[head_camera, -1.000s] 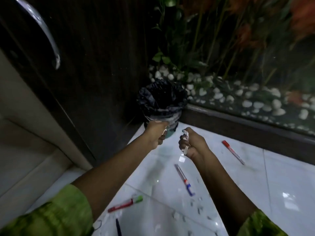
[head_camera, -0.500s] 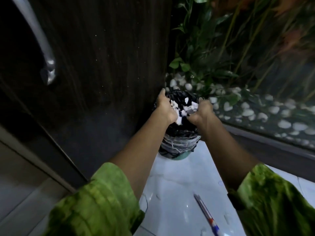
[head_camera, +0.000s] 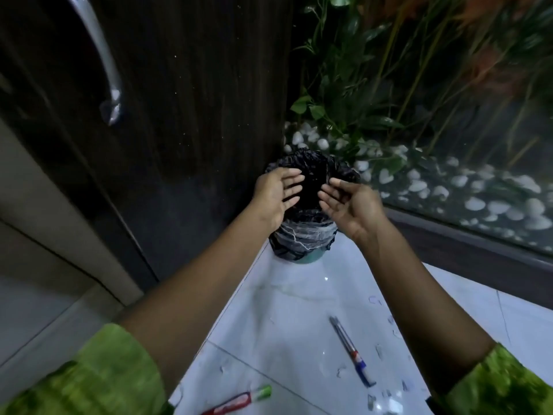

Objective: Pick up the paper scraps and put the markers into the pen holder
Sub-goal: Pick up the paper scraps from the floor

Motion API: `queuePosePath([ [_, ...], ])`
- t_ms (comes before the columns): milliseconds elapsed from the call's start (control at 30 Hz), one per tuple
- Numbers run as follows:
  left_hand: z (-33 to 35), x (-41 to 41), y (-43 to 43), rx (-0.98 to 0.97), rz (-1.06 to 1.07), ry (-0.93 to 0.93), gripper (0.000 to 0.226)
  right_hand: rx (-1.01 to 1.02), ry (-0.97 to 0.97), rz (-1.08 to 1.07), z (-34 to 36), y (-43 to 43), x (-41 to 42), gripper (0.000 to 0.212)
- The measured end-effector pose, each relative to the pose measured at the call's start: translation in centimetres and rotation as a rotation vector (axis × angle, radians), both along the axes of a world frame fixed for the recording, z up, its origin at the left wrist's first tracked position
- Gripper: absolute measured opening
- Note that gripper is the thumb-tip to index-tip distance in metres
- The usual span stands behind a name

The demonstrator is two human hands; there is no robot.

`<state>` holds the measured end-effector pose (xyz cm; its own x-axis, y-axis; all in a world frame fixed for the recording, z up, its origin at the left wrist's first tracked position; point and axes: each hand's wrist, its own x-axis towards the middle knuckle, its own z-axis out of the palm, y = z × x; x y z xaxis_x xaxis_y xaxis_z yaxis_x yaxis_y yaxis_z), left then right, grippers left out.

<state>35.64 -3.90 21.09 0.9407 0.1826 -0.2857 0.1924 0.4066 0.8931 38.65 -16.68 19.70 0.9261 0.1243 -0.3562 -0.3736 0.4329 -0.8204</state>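
Now both hands hover empty over the mouth of a small bin [head_camera: 302,244] lined with a black bag [head_camera: 314,163]. The left hand [head_camera: 276,194] and the right hand [head_camera: 348,203] face each other palm to palm, fingers straight and spread, a narrow gap between the fingertips, nothing held in either.

Back from the hands, toward the person, a blue marker [head_camera: 351,351] lies on the white tiled floor [head_camera: 284,310] between the two forearms, nearer the right one. A red marker [head_camera: 239,402] with a green cap lies closer still to the person, beside the left sleeve [head_camera: 98,378]. Small paper scraps [head_camera: 378,351] are scattered around the blue marker and down toward the right sleeve.

Just left of the left hand stands a dark wooden door [head_camera: 194,115], with a curved metal handle [head_camera: 101,55] high above. Beyond and to the right of the right hand is a glass pane [head_camera: 493,130], with white pebbles [head_camera: 478,202] and green plants [head_camera: 344,85] behind it. The bin sits in the corner between door and glass, so both hem in the hands.
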Motion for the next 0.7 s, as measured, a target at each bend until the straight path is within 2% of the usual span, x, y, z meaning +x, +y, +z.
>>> queuePosePath([
  [100, -0.3, -3.7, 0.3, 0.046, 0.014, 0.005, 0.037, -0.059, -0.002, 0.043, -0.5, -0.5, -3.3, 0.030],
  [200, -1.1, -7.9, 0.6, 0.101, 0.037, 0.049, 0.031, -0.113, 0.010, 0.095, -1.4, -0.6, -7.1, 0.021],
  [400, -5.2, -16.3, 2.6, 0.240, 0.093, 0.162, 0.021, -0.209, 0.089, 0.263, -5.7, -0.7, -14.2, 0.021],
  [700, -10.8, -25.9, 3.4, 0.381, -0.025, 0.339, 0.023, -0.341, 0.206, 0.471, -13.2, 0.5, -21.7, 0.024],
])
